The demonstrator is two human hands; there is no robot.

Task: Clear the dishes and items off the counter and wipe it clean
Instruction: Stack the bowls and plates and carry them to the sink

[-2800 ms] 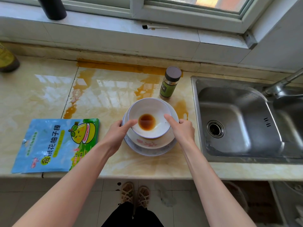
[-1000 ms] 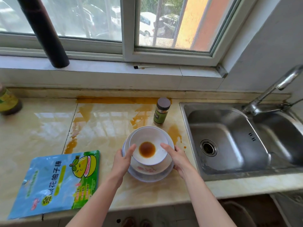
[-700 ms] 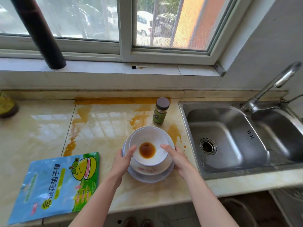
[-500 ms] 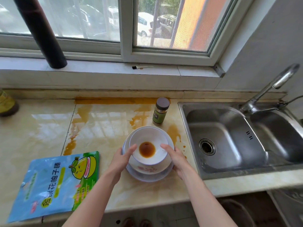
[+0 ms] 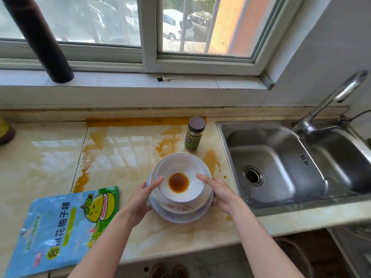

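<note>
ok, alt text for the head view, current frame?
The left hand and right hand grip a stack of white dishes, top bowl holding brown liquid, on a counter streaked with orange-brown spill. A green jar stands behind, a blue pouch lies left, a steel sink right.

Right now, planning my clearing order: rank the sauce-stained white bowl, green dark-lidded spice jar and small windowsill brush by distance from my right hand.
1. Sauce-stained white bowl, touching the right hand.
2. Green dark-lidded spice jar, behind the bowl.
3. Small brush, up on the windowsill.
</note>
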